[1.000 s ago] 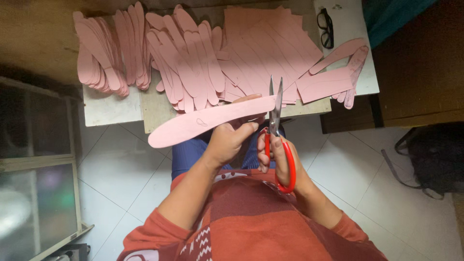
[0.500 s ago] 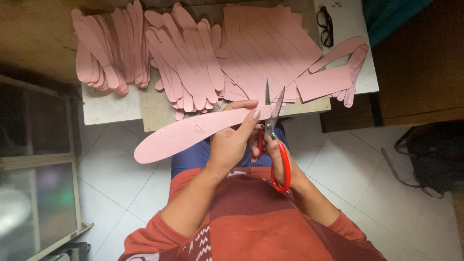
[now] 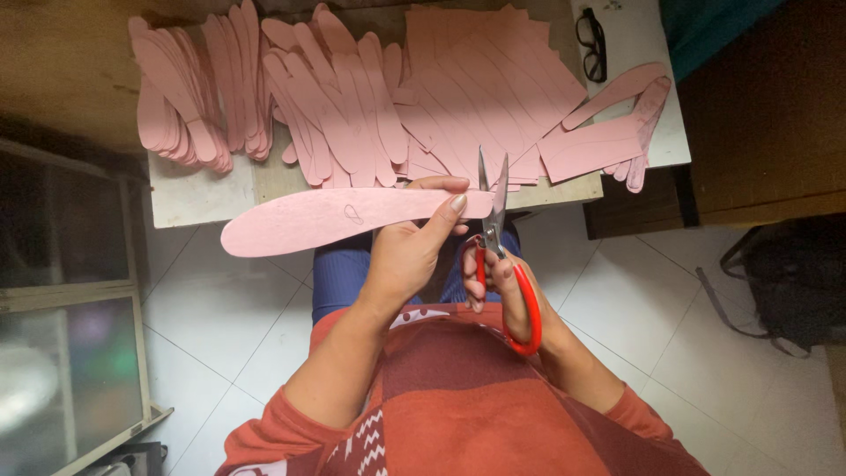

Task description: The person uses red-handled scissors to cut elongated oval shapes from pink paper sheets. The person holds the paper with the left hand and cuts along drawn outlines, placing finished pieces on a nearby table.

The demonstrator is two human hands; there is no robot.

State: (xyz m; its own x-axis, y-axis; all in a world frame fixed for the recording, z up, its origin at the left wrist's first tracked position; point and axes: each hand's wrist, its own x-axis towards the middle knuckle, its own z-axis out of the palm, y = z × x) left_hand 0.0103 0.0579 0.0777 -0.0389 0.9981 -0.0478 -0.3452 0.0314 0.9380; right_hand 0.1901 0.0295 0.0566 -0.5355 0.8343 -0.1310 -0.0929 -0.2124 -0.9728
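White floor tiles (image 3: pixel 670 300) fill the lower field, with a low table (image 3: pixel 198 198) across the top edge — wood and pale board showing between the stock. On it, a fanned spread of uncut pink sheets (image 3: pixel 493 97) with curved outlines drawn on them, and left of that two heaps of cut pink sole-shaped pieces (image 3: pixel 264 97). One loose pink offcut (image 3: pixel 595 145) lies near the table's right end. Dark bag (image 3: pixel 793 282) on the floor at right. Held over the lap, just in front of the table edge: a long pink sole-shaped piece (image 3: pixel 335 218), lying roughly level, narrow end toward the scissors. Left hand (image 3: pixel 410 251) pinches that piece near its right end, thumb above, fingers beneath. Right hand (image 3: pixel 502 282) is closed through the red loops of the scissors (image 3: pixel 495 234); blades point up and stand parted, meeting the piece's right tip. Black-framed glasses (image 3: pixel 592 42) rest on white board at upper right.
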